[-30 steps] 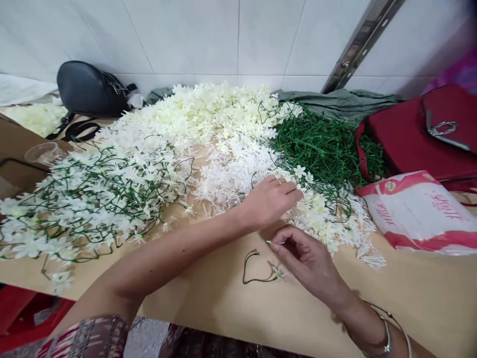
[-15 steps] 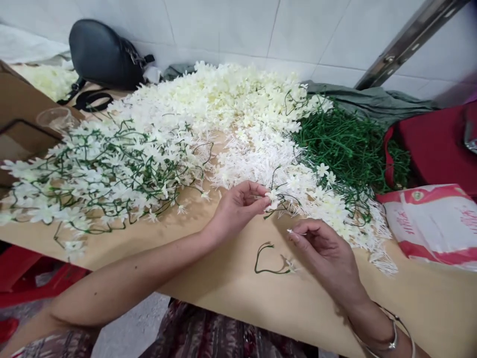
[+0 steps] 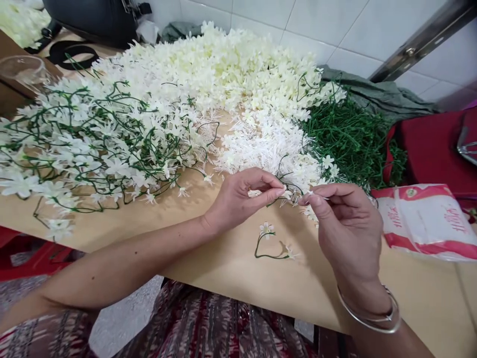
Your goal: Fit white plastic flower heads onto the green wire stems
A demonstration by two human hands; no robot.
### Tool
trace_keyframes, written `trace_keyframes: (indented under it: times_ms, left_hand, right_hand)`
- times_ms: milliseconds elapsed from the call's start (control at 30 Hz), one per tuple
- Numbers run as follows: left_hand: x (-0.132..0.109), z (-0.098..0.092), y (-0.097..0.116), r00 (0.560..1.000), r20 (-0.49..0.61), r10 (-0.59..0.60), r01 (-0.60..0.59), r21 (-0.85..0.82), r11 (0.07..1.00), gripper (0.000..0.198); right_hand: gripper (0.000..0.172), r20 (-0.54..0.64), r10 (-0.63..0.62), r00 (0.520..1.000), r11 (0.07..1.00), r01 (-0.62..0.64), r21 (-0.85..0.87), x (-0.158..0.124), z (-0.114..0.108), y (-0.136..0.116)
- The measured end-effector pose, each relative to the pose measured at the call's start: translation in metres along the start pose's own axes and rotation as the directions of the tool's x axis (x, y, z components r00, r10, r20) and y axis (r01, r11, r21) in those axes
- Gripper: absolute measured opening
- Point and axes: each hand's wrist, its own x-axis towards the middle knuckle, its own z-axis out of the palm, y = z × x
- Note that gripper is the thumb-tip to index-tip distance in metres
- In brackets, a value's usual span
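Note:
My left hand (image 3: 248, 199) is closed in a pinch over the table, its thumb and forefinger on a small white piece whose exact kind is hard to make out. Close to its right, my right hand (image 3: 346, 228) pinches a thin white stamen piece (image 3: 310, 194) between thumb and forefinger. Below them a bent green stem (image 3: 257, 248) lies on the table, with a white flower (image 3: 266, 228) at its upper end and white stamens (image 3: 292, 253) at the other. Just behind my fingers spreads a heap of loose white stamens (image 3: 261, 149).
Flowers on green stems (image 3: 112, 144) pile up at left. Loose cream petals (image 3: 238, 64) are heaped at the back, beside green stems (image 3: 350, 134). A red bag (image 3: 436, 144) and a white-red packet (image 3: 425, 219) stand right; a black bag (image 3: 89, 20) sits back left.
A white flower now lies at the green stem's upper end, where the bare tip showed before. My right hand has risen towards my left. The view has shifted slightly.

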Motion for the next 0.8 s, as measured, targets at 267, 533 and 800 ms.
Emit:
trace_keyframes:
  times_ms: [267,533,800]
  left_hand:
    - [-0.006,0.010,-0.012,0.995,-0.067,-0.069,0.062,-0.099,0.993,0.012]
    - [-0.007,0.014,-0.008,0.964,-0.031,-0.264,0.255,-0.181,0.950,0.012]
    - [-0.011,0.020,-0.004,0.972,0.054,-0.227,0.233,-0.170,0.957,0.010]
  right_hand:
    - [0.008,0.006,0.009,1.000,1.000,-0.010,0.029,-0.010,0.007,0.025]
    - [0.008,0.044,-0.156,0.987,0.985,0.158,-0.068,-0.012,0.014,0.020]
    - [0.020,-0.047,-0.021,0.999,0.999,0.019,-0.050,-0.013,0.017,0.026]
